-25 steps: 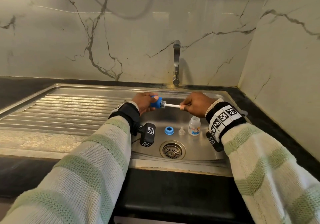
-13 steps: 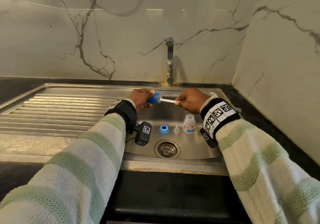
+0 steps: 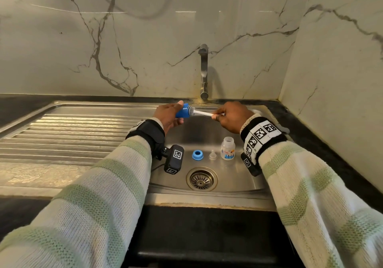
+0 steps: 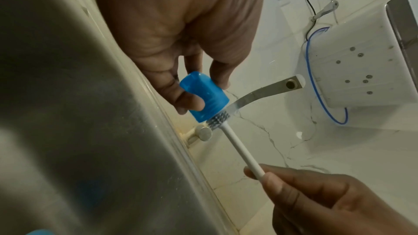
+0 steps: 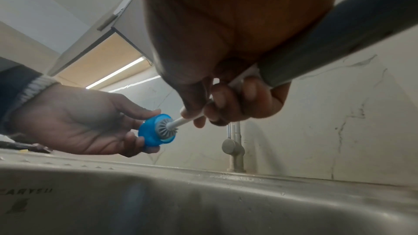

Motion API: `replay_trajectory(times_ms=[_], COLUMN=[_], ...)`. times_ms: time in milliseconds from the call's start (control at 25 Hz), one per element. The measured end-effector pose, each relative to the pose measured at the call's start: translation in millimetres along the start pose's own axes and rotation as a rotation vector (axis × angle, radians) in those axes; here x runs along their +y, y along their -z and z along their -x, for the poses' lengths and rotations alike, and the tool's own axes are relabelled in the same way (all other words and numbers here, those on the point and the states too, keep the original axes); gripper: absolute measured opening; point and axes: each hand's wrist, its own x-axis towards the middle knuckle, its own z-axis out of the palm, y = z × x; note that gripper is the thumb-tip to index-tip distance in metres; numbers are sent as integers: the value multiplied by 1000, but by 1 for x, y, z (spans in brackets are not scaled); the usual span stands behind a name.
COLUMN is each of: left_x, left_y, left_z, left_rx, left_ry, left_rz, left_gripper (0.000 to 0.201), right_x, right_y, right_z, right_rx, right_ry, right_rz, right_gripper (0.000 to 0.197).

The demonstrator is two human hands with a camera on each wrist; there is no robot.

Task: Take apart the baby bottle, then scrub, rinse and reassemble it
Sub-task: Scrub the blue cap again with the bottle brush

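Pointing rightward, blue cap [image 3: 183, 111] horizontal

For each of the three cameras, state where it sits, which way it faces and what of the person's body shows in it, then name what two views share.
Head: on the head, looking forward and down at the sink; both sleeved arms show.
Left wrist: along the left hand gripping the blue cap; right fingertips show.
Right wrist: low over the basin, facing the tap; right hand holds the brush.
Shared: both wrist views show the brush's bristles in the cap.

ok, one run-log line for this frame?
step: scrub | left hand: holds blue cap | right hand: brush in cap | sink: ring, nipple, bottle
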Motion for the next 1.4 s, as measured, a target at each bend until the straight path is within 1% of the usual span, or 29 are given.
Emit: replay_trajectory(times_ms=[80,160,280,400,520,600,680,720,760,840,920,960,1040,1160,1240,1400], left_x=[2,5,10,12,10,7,6,5,5,7,8,8,10,19,25,29], left_y=[-1,1,7,14,19,17,9,5,-1,-10,-12,-10,2,16,19,26], left_z=[0,0,0,0,0,3,7,7,6,1,-1,-2,1,10,15,22], left_rx=[17,23,-30,-79,-132,-150,-157,-141,-116,-42,17,20,-38,-168,-195,-191], left_ry=[-40,-11,67,67,-9,-75,-109,-115,-116,-89,-10,43,144,232,243,249], left_rz=[12,18,-9,-89,-192,-358,-493,-507,-492,-394,-233,-164,-107,-106,-105,-69], left_gripper=[39,41,45,39,35,34,32,30,30,35,41,43,47,46,46,46], right_x=[-4,-5,0,2,2,1,-1,-1,-1,1,0,0,-2,4,9,8], right_y=[0,1,5,4,5,7,9,9,9,10,9,8,6,4,5,4], right_z=[0,1,3,1,1,3,6,6,6,5,4,5,6,8,10,11], right_rx=[9,-14,-39,-99,-171,-202,-198,-177,-141,-59,-12,-7,-13,-35,-37,-6], right_ry=[7,36,56,64,28,-10,-17,-18,-23,-27,9,41,101,96,82,71], right_rz=[-21,-74,-153,-150,-166,-144,-81,-39,9,85,97,81,27,-93,-132,-160], right_gripper=[27,27,27,27,25,23,22,23,24,26,28,28,29,28,28,27])
